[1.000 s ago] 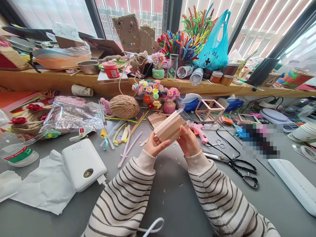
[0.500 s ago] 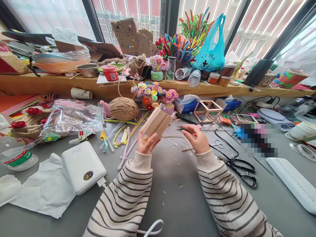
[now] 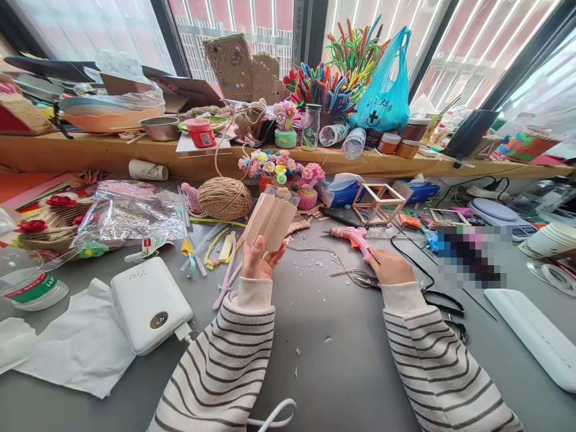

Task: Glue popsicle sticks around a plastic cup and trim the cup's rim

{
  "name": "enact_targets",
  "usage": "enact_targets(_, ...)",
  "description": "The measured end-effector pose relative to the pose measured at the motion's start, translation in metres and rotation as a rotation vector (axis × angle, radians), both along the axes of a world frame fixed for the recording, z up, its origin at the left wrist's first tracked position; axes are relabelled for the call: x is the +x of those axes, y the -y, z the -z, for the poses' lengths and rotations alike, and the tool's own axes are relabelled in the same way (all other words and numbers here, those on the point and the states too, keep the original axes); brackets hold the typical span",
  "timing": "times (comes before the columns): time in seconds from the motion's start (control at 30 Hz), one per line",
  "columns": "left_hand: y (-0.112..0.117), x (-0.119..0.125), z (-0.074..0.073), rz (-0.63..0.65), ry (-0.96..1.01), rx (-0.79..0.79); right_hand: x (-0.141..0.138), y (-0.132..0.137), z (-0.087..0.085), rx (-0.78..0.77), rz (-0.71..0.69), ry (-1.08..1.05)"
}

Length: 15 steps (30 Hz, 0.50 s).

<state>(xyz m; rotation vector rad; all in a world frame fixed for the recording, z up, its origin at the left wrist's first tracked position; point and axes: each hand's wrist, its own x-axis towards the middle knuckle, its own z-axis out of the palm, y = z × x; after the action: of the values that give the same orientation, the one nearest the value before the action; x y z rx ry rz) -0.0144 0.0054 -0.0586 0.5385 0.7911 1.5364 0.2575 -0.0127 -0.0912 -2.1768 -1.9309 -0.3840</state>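
Landmark: ball of jute twine (image 3: 225,198) on the gray table (image 3: 324,372). Left hand (image 3: 261,261) just right of the twine ball and nearer the wearer, gripping a craft-stick panel (image 3: 270,219), thumb on the near face, fingers behind; panel tilted, clear plastic showing at its top edge. Panel sits just right of the twine ball. Right hand (image 3: 395,267) well right of the twine ball and nearer the wearer, fingers curled around the handle of a pink glue gun (image 3: 348,235), nozzle pointing back toward the twine ball side; can't tell if the gun is lifted off the table. Scissors (image 3: 369,281) partly hidden by the right hand and sleeve, well right of the twine ball. Wooden cube frame (image 3: 378,204) also well right of the twine ball, about level with it. Crocheted flowers (image 3: 270,165) just right of and behind it. Yellow pipe cleaners (image 3: 210,255) just in front. White power bank (image 3: 152,306) left of the twine ball, nearer the wearer. Blue plastic bag (image 3: 382,90) on the ledge, far right and behind it.
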Motion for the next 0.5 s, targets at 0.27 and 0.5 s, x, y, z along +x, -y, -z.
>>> enact_targets(0.27,0.002,0.001,-0.001,0.060,-0.021,0.022,-0.006,0.003,0.003,0.043,0.009,0.029)
enact_targets(0.5,0.005,0.007,0.003,0.196,-0.195,0.051,-0.031,0.000,-0.033,0.321,-0.447,-0.681)
